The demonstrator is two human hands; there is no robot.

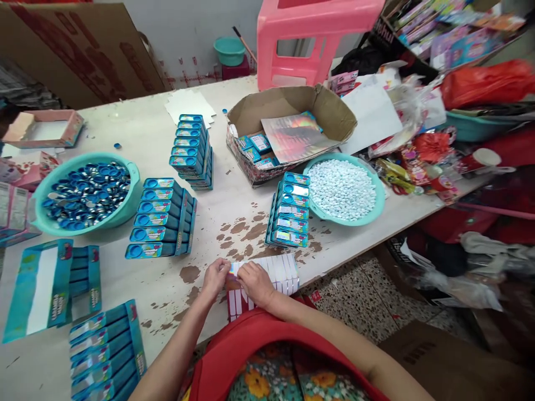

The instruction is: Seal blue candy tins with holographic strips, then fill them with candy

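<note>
A sheet of pale, shiny label strips [282, 271] lies at the bench's near edge, its left part hidden under the hands. The left hand [216, 277] curls its fingers at the left corner; whether they pinch it, I cannot tell. The right hand [254, 284] lies over the sheet with fingers bent, fingertips out of clear sight, so its grip cannot be judged either. Just below, red-and-white strips [234, 302] are partly covered by that hand and cut off by a red apron [217, 351].

From the sheet, a row of blue cases [290, 211] stands at 1 o'clock, its lettering too small to read. Near it, toward 2, a teal bowl [379, 195] holds white pellets [340, 189]. At 12, an iridescent card [288, 139] hides part of what an open carton [338, 117] contains. A teal bowl [132, 192] at 10 o'clock holds blue-and-silver discs, heaped too densely to separate. Cases at 8 o'clock [104, 351] run out of frame.

The bench [142, 139] is off-white, with brown patches [251, 231] around the hands. A pink stool [317, 19], cut off above, stands beyond the carton; speckled floor [355, 289] shows at 3 o'clock.
</note>
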